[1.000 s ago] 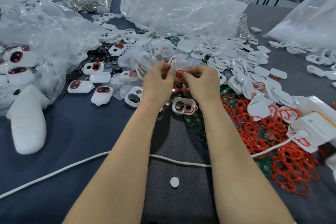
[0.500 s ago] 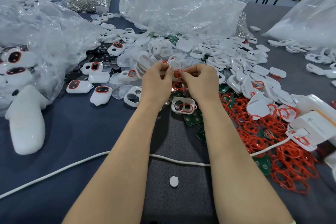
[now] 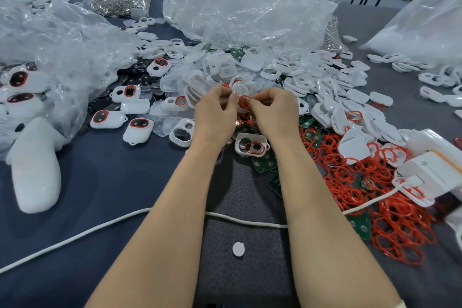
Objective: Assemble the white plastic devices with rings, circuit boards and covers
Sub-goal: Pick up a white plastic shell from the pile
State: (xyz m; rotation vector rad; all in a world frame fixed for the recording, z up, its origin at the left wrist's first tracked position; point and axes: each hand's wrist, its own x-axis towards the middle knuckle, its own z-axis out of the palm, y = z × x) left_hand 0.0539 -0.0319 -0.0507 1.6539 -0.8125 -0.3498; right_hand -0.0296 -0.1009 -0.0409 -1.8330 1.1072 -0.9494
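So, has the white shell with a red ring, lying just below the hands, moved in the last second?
No. The white shell sits where it was, same gap to the white cable nearer the person.

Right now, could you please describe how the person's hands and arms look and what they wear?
The left hand and right hand are bare: no gloves, rings, watch or bracelet show. Both forearms are uncovered, no sleeves in view; a pale sliver at the lower right corner might be cloth.
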